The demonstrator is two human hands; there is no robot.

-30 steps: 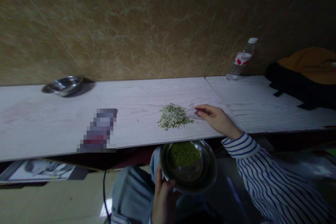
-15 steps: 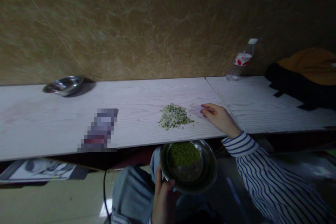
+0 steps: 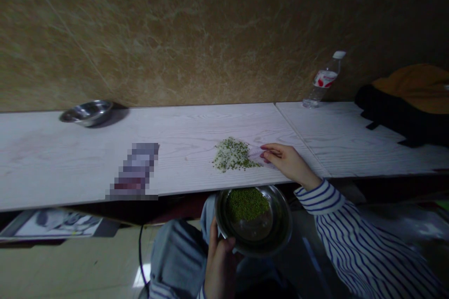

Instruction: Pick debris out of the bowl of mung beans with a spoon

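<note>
My left hand [image 3: 221,261] grips the near left rim of a steel bowl [image 3: 288,224], which sits just below the table's front edge. Green mung beans [image 3: 247,204] lie inside it, gathered toward the far side. On the table is a loose pile of white grains, which look like rice, mixed with green beans [image 3: 233,154]. To the right of this pile, my right hand [image 3: 284,161] has its fingers pinched on a thin see-through piece [image 3: 257,155], perhaps plastic. That piece reaches the pile's right edge; its outline is faint.
A second steel bowl [image 3: 87,114] stands at the back left of the white table [image 3: 185,126]. A blurred-out flat object [image 3: 135,170] lies at the front left. Back right are a plastic bottle [image 3: 324,79] and a black and orange bag-like item [image 3: 407,98]. A tiled wall [image 3: 196,32] rises behind.
My right hand has moved a little left and nearer, bringing the see-through piece to the pile's right edge. The left hand keeps its grip on the bowl.
</note>
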